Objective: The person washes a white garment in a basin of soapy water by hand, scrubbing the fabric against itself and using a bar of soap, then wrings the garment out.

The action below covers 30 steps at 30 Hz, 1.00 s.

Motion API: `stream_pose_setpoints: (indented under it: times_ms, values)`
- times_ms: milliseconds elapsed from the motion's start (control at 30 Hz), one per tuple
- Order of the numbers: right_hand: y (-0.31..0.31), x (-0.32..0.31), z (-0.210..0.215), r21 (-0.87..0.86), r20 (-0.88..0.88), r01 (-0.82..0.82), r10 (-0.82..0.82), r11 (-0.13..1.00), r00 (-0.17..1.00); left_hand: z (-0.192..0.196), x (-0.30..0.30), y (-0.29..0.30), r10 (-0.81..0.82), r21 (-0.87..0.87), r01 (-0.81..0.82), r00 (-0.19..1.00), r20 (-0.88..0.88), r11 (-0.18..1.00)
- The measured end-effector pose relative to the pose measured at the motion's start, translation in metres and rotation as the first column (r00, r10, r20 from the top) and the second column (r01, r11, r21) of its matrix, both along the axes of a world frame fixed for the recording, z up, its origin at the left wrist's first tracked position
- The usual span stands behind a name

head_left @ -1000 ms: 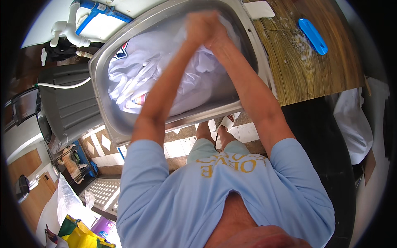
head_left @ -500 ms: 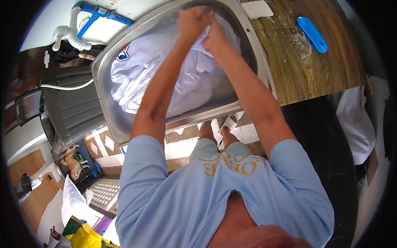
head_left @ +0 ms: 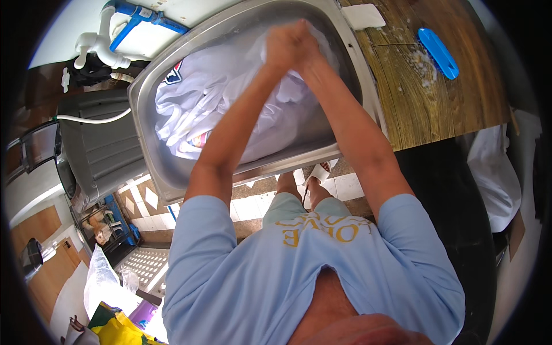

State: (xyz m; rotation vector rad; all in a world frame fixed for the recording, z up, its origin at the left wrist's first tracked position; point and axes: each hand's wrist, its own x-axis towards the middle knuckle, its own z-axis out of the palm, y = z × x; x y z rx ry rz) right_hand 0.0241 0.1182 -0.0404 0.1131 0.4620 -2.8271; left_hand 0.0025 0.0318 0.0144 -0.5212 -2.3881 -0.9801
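A white garment (head_left: 195,98) with a dark crest-like patch lies bunched and wet in the metal sink basin (head_left: 150,144). Over its far right part, my left hand (head_left: 282,49) and my right hand (head_left: 308,50) are pressed against each other. Both are closed on the garment's fabric, part of which shows just below and beside them. Motion blurs the fingers, and the cloth between them is mostly hidden. A small coloured print (head_left: 200,140) shows among the folds beside my left forearm.
Right of the basin is a wood-patterned counter (head_left: 402,109) with a blue scrub brush (head_left: 438,53), a white block (head_left: 363,16) and scattered suds. A white tap (head_left: 95,49) on blue pipe is at upper left. Below it stands a grey ribbed lid (head_left: 100,144) with a white hose.
My hands have come together and shifted slightly nearer, the left one moving right to meet the right. Folds near my left forearm now reveal a coloured print.
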Motion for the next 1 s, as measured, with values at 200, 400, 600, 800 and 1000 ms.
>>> stream_pose_setpoints:
  times_ms: [200, 400, 600, 800, 1000]
  values:
    - [-0.005, 0.023, 0.05, 0.324, 0.323, 0.0, -0.11, 0.946, 0.94, -0.006, 0.017, 0.008, -0.007, -0.053, 0.002, 0.994, -0.111, 0.999]
    - [-0.013, 0.009, 0.05, 0.256, 0.387, 0.063, -0.162, 0.965, 0.908, -0.009, -0.007, -0.033, -0.005, 0.156, 0.009, 1.0, -0.026, 0.988]
    - [-0.008, 0.005, 0.04, 0.264, 0.445, 0.099, -0.213, 0.959, 0.87, 0.008, 0.003, -0.036, -0.216, 0.677, -0.205, 0.849, 0.483, 0.707]
    - [0.02, -0.002, -0.013, 0.173, -0.006, -0.059, 0.061, 0.983, 0.998, 0.012, 0.032, 0.004, -0.212, 0.482, 0.119, 0.966, 0.145, 0.868]
    - [-0.031, 0.019, 0.05, 0.204, 0.294, -0.018, -0.043, 0.979, 0.955, -0.003, 0.007, -0.02, 0.086, 0.025, -0.089, 0.989, 0.123, 0.996]
